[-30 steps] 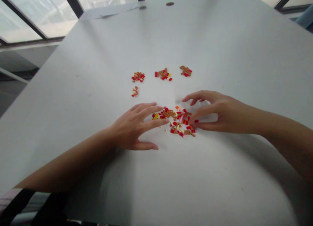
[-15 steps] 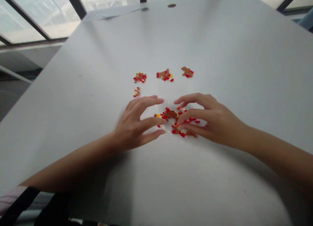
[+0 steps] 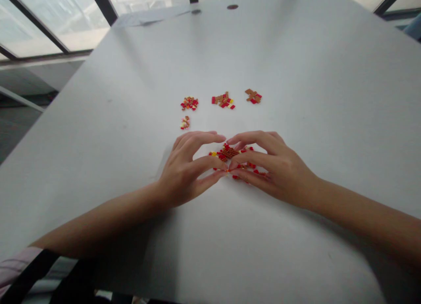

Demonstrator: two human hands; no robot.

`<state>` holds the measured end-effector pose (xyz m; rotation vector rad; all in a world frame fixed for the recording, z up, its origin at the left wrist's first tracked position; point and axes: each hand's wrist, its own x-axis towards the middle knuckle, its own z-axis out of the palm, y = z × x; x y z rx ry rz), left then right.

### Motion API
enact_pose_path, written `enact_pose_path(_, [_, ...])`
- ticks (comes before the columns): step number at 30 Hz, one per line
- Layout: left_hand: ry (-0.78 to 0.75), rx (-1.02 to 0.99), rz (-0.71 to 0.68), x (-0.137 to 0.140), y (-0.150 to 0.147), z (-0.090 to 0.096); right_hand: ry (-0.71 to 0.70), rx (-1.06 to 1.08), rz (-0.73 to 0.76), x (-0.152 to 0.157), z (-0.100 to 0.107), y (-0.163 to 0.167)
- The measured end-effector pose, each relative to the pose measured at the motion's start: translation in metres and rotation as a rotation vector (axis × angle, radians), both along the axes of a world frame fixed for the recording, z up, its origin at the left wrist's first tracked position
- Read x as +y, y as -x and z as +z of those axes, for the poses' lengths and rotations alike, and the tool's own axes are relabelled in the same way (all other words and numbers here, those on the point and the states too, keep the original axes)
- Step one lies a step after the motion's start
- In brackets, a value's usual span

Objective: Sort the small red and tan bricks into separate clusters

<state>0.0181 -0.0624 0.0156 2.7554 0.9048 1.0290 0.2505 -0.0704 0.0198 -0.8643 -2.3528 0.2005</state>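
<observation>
My left hand and my right hand meet over a pile of small toy bricks in red, brown, yellow and white. Thumb and index finger of each hand are pinched around a tiny orange-red brick, mostly covered by the fingertips. The other fingers curve loosely above. Part of the pile is hidden behind my right fingers, where red bricks show near the knuckles.
Beyond my hands on the white table lie a mixed brick pile, a smaller pale cluster, a brown and red group and another brown group. Windows stand past the table's far left edge.
My right hand has moved left from the right part of the pile to meet my left hand. Both hands' fingertips now close together on the tiny brick; the left fingers were apart before.
</observation>
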Motion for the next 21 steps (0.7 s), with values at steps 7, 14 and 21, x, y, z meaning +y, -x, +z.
enact_pose_path(7, [0.014,-0.001,0.046,0.001,0.0,0.0,-0.031,0.036,-0.026,0.001,0.0,-0.002])
enact_pose_path(14, [-0.023,-0.001,0.423,0.038,0.033,-0.018,0.1,-0.014,-0.019,0.007,0.004,-0.022])
enact_pose_path(21, [-0.061,0.01,0.56,0.06,0.053,-0.031,0.181,-0.169,0.119,0.003,0.0,-0.025])
